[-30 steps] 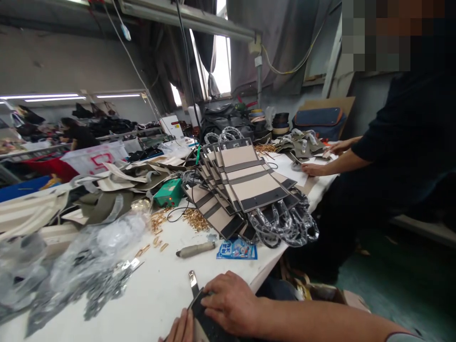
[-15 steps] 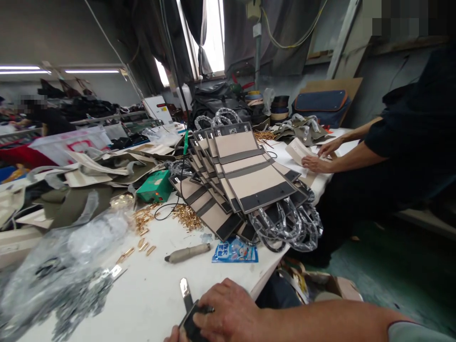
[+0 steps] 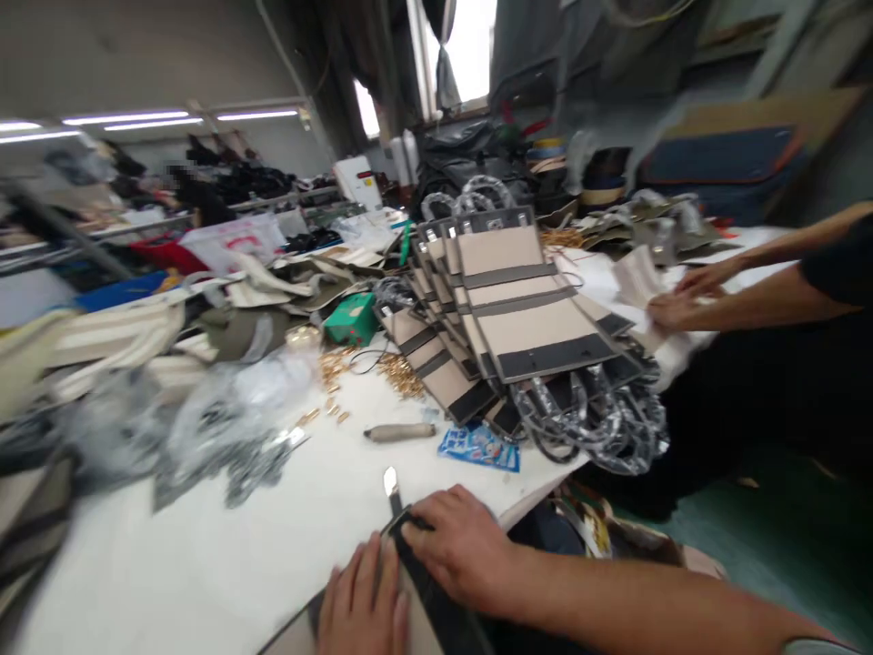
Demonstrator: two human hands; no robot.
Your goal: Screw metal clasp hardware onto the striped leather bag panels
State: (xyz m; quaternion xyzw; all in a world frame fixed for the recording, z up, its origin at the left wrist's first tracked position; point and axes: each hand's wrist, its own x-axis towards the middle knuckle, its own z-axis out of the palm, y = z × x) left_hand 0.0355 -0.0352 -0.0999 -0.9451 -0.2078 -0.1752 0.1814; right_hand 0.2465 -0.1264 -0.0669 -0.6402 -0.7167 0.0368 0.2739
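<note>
A beige bag panel with black trim (image 3: 417,600) lies at the near edge of the table. My left hand (image 3: 363,596) rests flat on it with the fingers stretched out. The panel's dark corner is pinched by my right hand (image 3: 460,546), whose thumb and fingers are closed. Past that corner sticks out a short dark strap with a shiny metal tip (image 3: 391,482). Beyond my hands lie a tape-wrapped tool (image 3: 399,432) and a blue printed packet (image 3: 479,448).
Stacked beige-and-black bags (image 3: 522,296) with plastic-wrapped handles stand mid-table. Gold metal pieces (image 3: 402,375), a green box (image 3: 350,318) and plastic bags of metal parts (image 3: 238,400) lie leftward. At right, a co-worker's hands (image 3: 675,305) handle a pale piece.
The view has swung left, bringing more of the bag panel into sight. My left hand has come further into view and now lies flat on the panel. My right hand still grips its corner.
</note>
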